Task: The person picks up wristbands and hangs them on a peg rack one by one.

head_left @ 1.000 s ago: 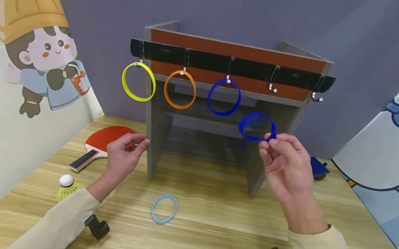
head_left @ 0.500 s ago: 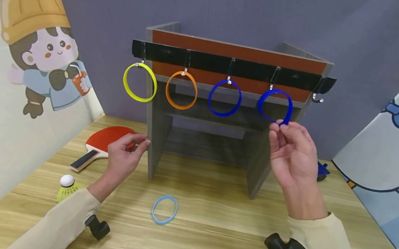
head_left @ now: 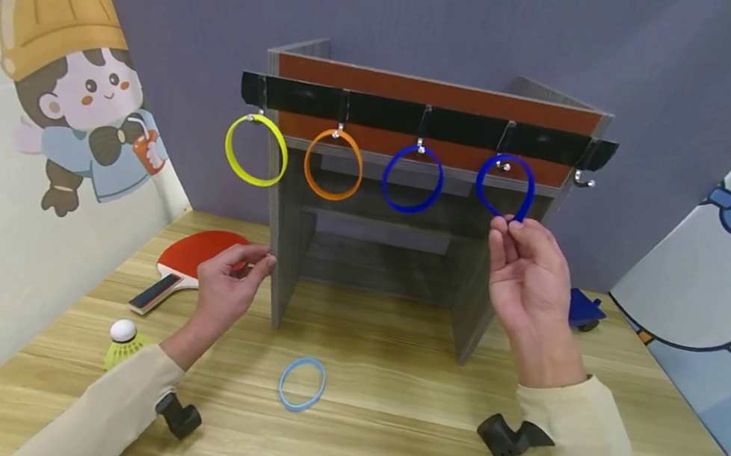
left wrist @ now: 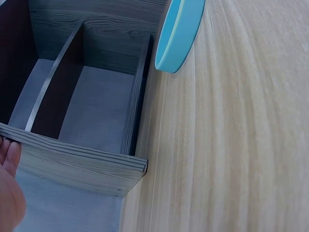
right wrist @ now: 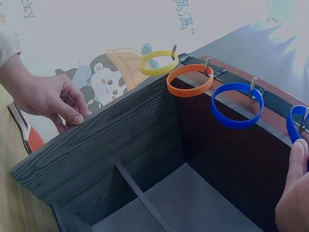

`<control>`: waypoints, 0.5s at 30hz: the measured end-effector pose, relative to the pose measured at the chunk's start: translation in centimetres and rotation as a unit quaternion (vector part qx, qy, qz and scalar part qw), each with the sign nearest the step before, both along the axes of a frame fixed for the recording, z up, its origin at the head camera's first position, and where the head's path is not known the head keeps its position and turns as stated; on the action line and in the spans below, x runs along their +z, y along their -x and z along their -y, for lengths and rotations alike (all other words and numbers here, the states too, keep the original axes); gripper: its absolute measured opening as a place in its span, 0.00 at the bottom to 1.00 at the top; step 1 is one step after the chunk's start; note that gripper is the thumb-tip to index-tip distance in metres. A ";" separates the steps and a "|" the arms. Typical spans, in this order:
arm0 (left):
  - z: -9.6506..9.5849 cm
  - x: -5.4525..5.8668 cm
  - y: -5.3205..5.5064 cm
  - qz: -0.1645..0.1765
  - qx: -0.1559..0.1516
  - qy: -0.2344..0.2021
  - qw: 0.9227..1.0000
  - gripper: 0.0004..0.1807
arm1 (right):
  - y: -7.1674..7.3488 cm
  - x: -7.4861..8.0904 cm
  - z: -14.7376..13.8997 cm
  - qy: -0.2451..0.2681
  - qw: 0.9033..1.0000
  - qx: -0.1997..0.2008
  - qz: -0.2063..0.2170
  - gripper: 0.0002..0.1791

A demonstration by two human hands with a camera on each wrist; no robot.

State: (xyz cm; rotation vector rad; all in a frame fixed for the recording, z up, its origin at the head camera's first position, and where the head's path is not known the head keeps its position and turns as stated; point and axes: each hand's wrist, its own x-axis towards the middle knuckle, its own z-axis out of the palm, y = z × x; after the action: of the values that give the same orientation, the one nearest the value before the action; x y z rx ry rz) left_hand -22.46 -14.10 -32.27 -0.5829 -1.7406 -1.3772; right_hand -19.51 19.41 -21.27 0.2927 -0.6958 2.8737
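My right hand (head_left: 529, 277) pinches the lower edge of a dark blue silicone wristband (head_left: 480, 188), held up at the fourth hook (head_left: 503, 166), whose tip shows inside the loop. Three more wristbands hang to its left: yellow (head_left: 228, 152), orange (head_left: 308, 165) and dark blue (head_left: 385, 185). Fingertips of my left hand (head_left: 230, 284) touch the front edge of the left side panel (head_left: 277, 293) of a grey wooden shelf. In the right wrist view the left hand (right wrist: 48, 99) rests against that panel's edge, fingers bent.
A black hook strip (head_left: 379, 111) spans the shelf's red-brown top board; its far-right hook (head_left: 583, 180) is bare. A light blue wristband (head_left: 320, 388) lies on the wooden table (head_left: 382, 440). Leftward are a table tennis bat (head_left: 193, 253) and shuttlecock (head_left: 122, 339); a blue toy (head_left: 582, 311) sits right.
My right hand has raised the dark blue wristband up and right to the fourth hook, then shifted slightly left and up, bringing the hook's tip inside the loop. My left hand stays put.
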 end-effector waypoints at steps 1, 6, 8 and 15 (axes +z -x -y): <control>0.0 0.0 0.0 0.000 0.000 0.000 1.000 0.08 | 0.0 0.0 0.0 -0.002 1.000 -0.001 0.004 0.04; 0.0 0.0 0.0 -0.001 0.003 0.004 1.000 0.08 | 0.3 -0.4 0.0 -0.002 1.000 0.001 0.014 0.04; 0.0 0.1 -0.1 -0.002 0.006 0.007 1.000 0.08 | 0.5 -0.5 0.1 -0.002 1.000 0.001 0.011 0.04; 0.0 0.0 0.0 -0.008 0.002 0.003 1.000 0.08 | 0.8 -1.1 0.4 -0.020 1.000 -0.005 0.016 0.04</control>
State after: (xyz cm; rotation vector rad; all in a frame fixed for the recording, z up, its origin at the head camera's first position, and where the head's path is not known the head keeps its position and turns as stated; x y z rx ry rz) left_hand -22.44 -14.09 -32.27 -0.5907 -1.7328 -1.3622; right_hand -20.28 19.01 -22.35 0.2490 -0.7582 2.8636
